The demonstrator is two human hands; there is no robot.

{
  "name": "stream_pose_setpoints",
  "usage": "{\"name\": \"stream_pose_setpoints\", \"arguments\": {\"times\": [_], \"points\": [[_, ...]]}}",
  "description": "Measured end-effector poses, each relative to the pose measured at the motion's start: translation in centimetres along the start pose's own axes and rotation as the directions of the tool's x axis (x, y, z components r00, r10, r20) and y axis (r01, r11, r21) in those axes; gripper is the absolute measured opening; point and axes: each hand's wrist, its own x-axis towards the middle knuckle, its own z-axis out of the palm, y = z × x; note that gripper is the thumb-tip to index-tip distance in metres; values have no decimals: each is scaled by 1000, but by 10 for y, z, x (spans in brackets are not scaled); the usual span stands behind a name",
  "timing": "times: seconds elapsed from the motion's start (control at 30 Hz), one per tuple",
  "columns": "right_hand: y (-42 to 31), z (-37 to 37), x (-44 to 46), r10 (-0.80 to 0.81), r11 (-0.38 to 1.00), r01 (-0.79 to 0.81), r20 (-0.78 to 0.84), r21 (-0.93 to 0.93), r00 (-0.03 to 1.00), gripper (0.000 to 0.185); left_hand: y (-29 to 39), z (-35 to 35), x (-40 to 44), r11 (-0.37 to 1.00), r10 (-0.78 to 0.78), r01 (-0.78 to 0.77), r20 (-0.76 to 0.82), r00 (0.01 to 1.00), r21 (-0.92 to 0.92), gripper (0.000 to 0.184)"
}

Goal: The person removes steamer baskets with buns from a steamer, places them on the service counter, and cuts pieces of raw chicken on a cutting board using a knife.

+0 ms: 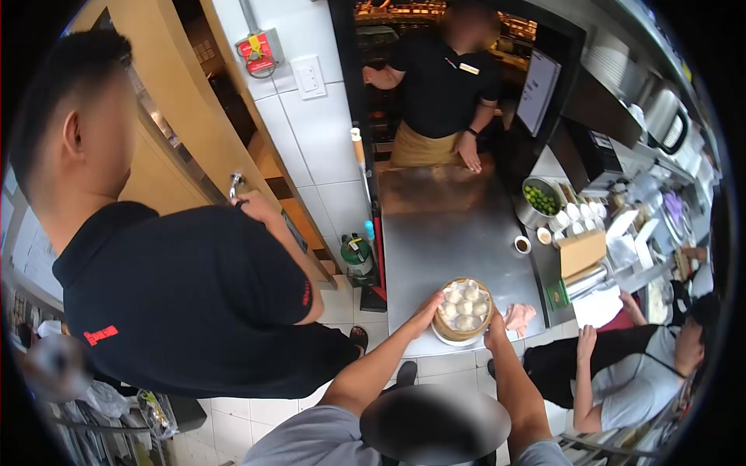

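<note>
A round bamboo steamer [462, 335] sits on a white plate at the near edge of the steel counter [497, 248]. Several pale dumplings [465, 304] lie inside it on a white liner. My left hand [425, 315] grips the steamer and plate from the left. On the opposite side, my right hand [495, 329] holds them, its fingers partly hidden. Whether the plate rests on the counter or hangs just above it I cannot tell. Beside my right hand lies a crumpled pink cloth [519, 317].
A person in black [447, 85] stands across the counter; another [186, 295] holds a door handle [236, 183] at left. At right, a third person [633, 373] holds white paper. A sauce cup [522, 245] and a pot of green fruit [541, 200] stand at the counter's right.
</note>
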Motion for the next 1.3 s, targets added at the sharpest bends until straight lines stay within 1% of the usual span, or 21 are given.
{"name": "stream_pose_setpoints", "arguments": {"times": [0.03,0.07,0.17,0.27,0.33,0.37,0.43,0.47,0.5,0.57,0.7,0.73,0.8,0.87,0.9,0.97,1.0,1.1,1.17,1.27,1.3], "points": [[-13,3,5,7,999,-9,37,53,999,54,5,5,8,999,33,-32,-24,999,33,97],[-25,3,8,107,994,-109,-105,-13,989,48,9,11,16,996,65,-61,-47,997,67,98],[-21,-22,44,88,995,-87,-9,46,996,45,17,19,32,981,150,-141,-64,987,133,98],[-22,-40,60,-67,972,28,162,234,985,39,29,28,31,978,163,-147,-105,981,146,98],[-15,-55,68,-57,924,27,69,382,996,33,16,29,29,968,221,-193,-184,958,161,94],[-9,-60,54,6,933,-49,120,356,993,33,9,32,7,949,274,-219,-249,929,227,91],[2,-64,47,108,911,-9,-220,412,969,19,-5,34,-44,903,353,-243,-288,890,354,87],[15,-65,35,44,906,30,-164,422,985,12,-20,30,-74,881,388,-254,-300,871,400,83],[58,-96,58,24,927,23,-119,374,993,38,-47,26,-101,878,420,-284,-333,845,386,74],[85,-88,7,40,976,-17,-99,218,994,31,-107,22,-162,852,457,-284,-362,812,439,57],[137,-70,-95,191,981,-189,-35,48,981,25,-246,8,-314,857,337,-38,-504,795,514,36],[151,-65,-109,227,972,-224,40,-72,973,25,-286,5,-349,847,207,160,-593,778,506,38],[174,-47,-128,263,949,-234,123,-212,957,25,-412,-15,-402,789,30,475,-796,604,390,46],[158,-14,-174,512,779,-311,267,-544,816,25,-437,12,-512,707,-240,690,-864,443,158,45],[161,0,-173,508,774,-298,267,-559,819,25,-480,9,-527,652,-348,758,-882,318,16,41],[179,23,-165,653,602,-122,400,-789,643,25,-502,24,-562,668,-659,574,-734,162,-473,37],[188,35,-159,686,524,-52,385,-850,618,23,-517,25,-570,652,-709,531,-684,173,-542,37],[219,66,-184,696,405,14,318,-914,643,22,-575,32,-635,774,-558,559,-738,379,-298,38],[252,76,-168,653,308,5,216,-951,725,21,-550,30,-649,792,-610,219,-740,283,-569,36],[289,80,-169,625,198,-124,28,-972,780,21,-557,13,-687,862,-497,38,-826,267,-506,36],[306,76,-160,631,136,-61,39,-989,775,22,-571,3,-700,881,-454,-8,-851,263,-473,38]]}}
